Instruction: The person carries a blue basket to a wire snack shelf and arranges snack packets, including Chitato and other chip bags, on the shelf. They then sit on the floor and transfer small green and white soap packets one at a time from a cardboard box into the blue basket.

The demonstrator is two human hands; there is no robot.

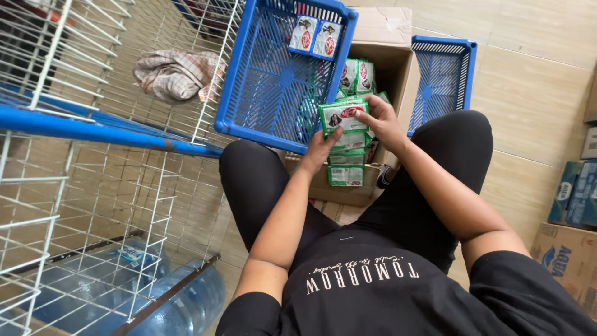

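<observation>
I crouch over an open cardboard box (380, 59) filled with green soap packs (356, 76). Both hands grip a stack of green soap packs (343, 116) lifted above the box: my left hand (318, 151) supports the stack from below on the left, my right hand (382, 122) clasps its right side and top. A blue plastic basket (273, 87) tilts over the box's left side, with two blue-and-white soap packs (315, 37) at its far end.
A second blue basket (444, 78) stands right of the box. A white wire rack with a blue bar (99, 134) fills the left, a checked cloth (177, 74) behind it. Water jugs (180, 298) lie below. Cardboard cartons (569, 255) sit at right.
</observation>
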